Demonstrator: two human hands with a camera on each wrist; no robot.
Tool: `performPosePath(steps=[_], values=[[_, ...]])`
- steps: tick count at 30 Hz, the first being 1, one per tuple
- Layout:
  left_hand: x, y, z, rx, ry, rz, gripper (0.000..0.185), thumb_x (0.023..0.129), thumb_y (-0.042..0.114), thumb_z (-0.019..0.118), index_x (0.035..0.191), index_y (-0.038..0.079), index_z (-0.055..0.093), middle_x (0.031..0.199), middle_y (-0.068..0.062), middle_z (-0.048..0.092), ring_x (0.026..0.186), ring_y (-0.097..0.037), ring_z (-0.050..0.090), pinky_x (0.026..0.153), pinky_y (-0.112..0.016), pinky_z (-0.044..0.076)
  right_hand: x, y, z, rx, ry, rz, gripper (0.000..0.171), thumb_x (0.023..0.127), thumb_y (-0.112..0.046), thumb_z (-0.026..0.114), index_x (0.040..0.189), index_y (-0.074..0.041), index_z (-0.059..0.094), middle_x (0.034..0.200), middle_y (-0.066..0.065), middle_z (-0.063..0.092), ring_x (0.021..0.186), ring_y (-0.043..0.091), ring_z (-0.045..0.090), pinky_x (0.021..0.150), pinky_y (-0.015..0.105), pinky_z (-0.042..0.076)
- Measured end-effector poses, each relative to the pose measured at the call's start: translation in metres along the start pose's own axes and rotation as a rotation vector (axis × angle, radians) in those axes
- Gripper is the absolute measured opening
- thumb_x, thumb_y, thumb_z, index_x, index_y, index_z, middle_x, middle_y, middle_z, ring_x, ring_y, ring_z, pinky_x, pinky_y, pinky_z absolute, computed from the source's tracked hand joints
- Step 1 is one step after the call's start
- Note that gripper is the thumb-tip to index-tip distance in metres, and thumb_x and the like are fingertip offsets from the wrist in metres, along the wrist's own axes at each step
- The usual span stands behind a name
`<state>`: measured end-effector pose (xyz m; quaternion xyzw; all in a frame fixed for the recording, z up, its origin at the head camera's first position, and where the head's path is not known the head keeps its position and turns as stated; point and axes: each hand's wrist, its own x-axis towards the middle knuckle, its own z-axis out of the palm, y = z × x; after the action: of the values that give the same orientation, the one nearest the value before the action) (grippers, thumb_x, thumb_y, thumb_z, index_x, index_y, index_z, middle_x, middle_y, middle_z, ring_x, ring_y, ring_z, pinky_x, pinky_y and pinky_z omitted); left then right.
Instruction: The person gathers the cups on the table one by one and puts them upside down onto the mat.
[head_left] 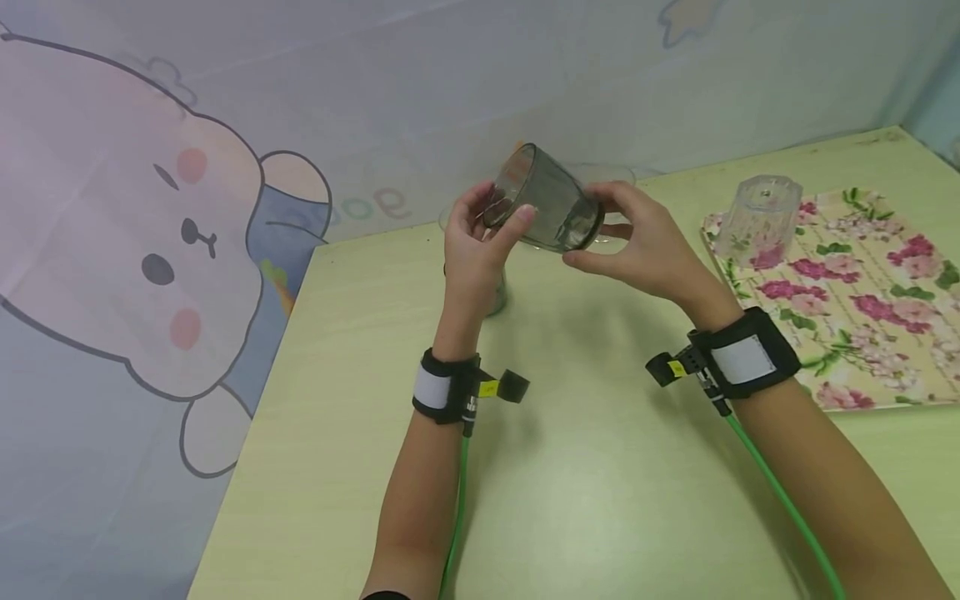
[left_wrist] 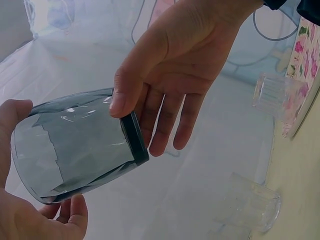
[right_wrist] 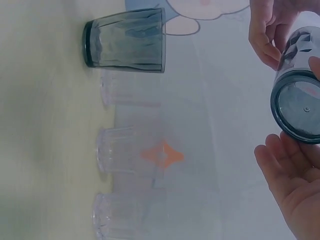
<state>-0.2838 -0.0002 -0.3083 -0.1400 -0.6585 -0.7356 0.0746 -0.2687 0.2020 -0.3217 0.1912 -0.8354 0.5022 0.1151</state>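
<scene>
Held sideways over the tabletop (head_left: 570, 467) in both hands' curled fingers (head_left: 517, 218), risks the smooth grey glass (head_left: 546, 200) slipping and knocking the clear glasses (right_wrist: 117, 150).

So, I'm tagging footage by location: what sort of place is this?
Probably a home or child's room: a small table pushed against a cartoon bear curtain, a floral tray, and drinking glasses, one grey glass held in both hands.
</scene>
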Motion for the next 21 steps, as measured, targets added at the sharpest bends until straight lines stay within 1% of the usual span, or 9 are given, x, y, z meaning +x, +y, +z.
performPosePath(steps=[4, 6, 12, 16, 21], values=[[0.0003, 0.0001, -0.0016, -0.007, -0.021, 0.004, 0.061, 0.086, 0.012, 0.068, 0.14, 0.004, 0.04, 0.134, -0.01, 0.049, 0.121, -0.015, 0.054, 0.103, -0.027, 0.046, -0.0007, -0.0012, -0.0021, 0.008, 0.019, -0.009, 0.071, 0.076, -0.015, 0.08, 0.139, -0.013, 0.047, 0.13, 0.004, 0.053, 0.107, 0.004, 0.053, 0.103, 0.038, 0.049], [0.0002, 0.0003, -0.002, -0.015, -0.027, 0.003, 0.061, 0.086, 0.012, 0.067, 0.14, 0.004, 0.04, 0.133, -0.009, 0.049, 0.12, -0.014, 0.054, 0.101, -0.026, 0.047, -0.0008, -0.001, -0.0028, 0.023, 0.023, -0.014, 0.07, 0.076, -0.015, 0.08, 0.138, -0.015, 0.047, 0.129, 0.003, 0.053, 0.107, 0.001, 0.052, 0.103, 0.035, 0.049], [-0.0009, 0.0019, -0.0014, -0.04, -0.041, -0.003, 0.06, 0.087, 0.012, 0.065, 0.14, 0.004, 0.04, 0.131, -0.007, 0.049, 0.116, -0.009, 0.053, 0.095, -0.019, 0.048, -0.0012, -0.0014, -0.0055, 0.046, 0.033, -0.024, 0.067, 0.077, -0.014, 0.079, 0.137, -0.018, 0.049, 0.127, -0.002, 0.053, 0.111, -0.001, 0.052, 0.104, 0.032, 0.048], [-0.0017, 0.0028, -0.001, -0.061, -0.051, -0.013, 0.059, 0.087, 0.013, 0.063, 0.14, 0.005, 0.04, 0.131, -0.007, 0.048, 0.115, -0.009, 0.053, 0.097, -0.021, 0.047, -0.001, -0.0017, -0.0065, 0.062, 0.04, -0.022, 0.067, 0.077, -0.014, 0.079, 0.137, -0.019, 0.049, 0.128, -0.003, 0.052, 0.111, 0.0, 0.053, 0.104, 0.027, 0.048], [-0.0031, 0.0042, -0.0009, -0.063, -0.057, -0.024, 0.06, 0.087, 0.014, 0.062, 0.142, 0.004, 0.038, 0.133, -0.008, 0.047, 0.117, -0.009, 0.052, 0.105, -0.029, 0.045, -0.0013, -0.0027, -0.0079, 0.084, 0.045, -0.028, 0.067, 0.077, -0.013, 0.079, 0.137, -0.019, 0.049, 0.127, -0.005, 0.052, 0.111, 0.001, 0.053, 0.1, 0.019, 0.049]])
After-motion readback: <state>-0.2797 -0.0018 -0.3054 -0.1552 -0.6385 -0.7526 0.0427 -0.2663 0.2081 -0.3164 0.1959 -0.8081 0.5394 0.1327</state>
